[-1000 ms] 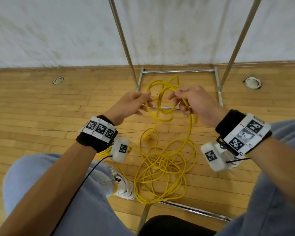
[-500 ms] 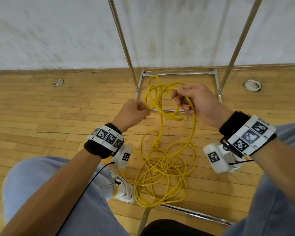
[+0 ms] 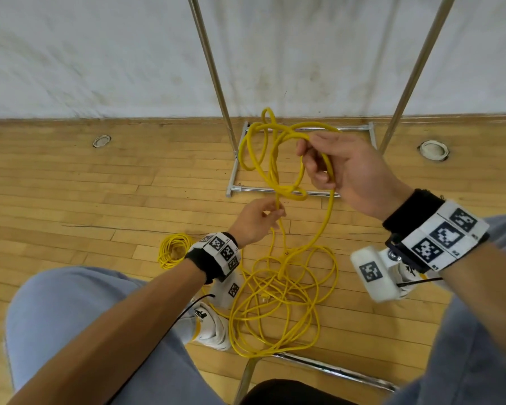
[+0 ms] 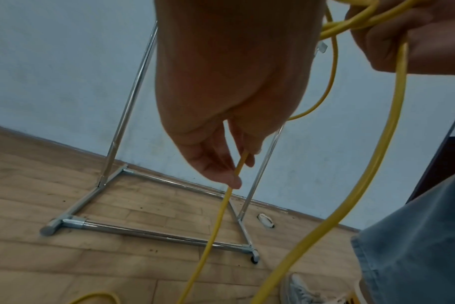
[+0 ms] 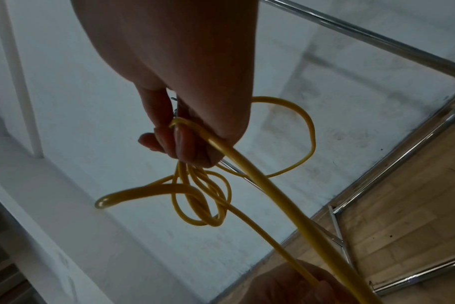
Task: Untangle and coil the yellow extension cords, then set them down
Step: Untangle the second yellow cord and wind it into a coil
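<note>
Small coil (image 3: 173,250): a neat yellow ring of cord. It lies on the wood floor (image 3: 70,185) at the lower left of the middle, just left of the left wrist.

Left hand (image 3: 256,220): in the middle of the head view. Its fingertips (image 4: 227,174) pinch one thin strand that runs down to the floor.

Cord (image 3: 281,299): a long yellow one in a loose, messy pile on the floor, low in the middle, between the two knees. Strands rise from the pile to both hands.

Loops (image 3: 270,159): a few hang in the air, above the left hand and left of the right hand.

Right hand (image 3: 343,171): right of the middle and higher up. Its curled fingers (image 5: 179,144) grip the bunch of loops.

Rack (image 3: 301,194): shiny metal bars on the floor behind the hands, by the white wall.
</note>
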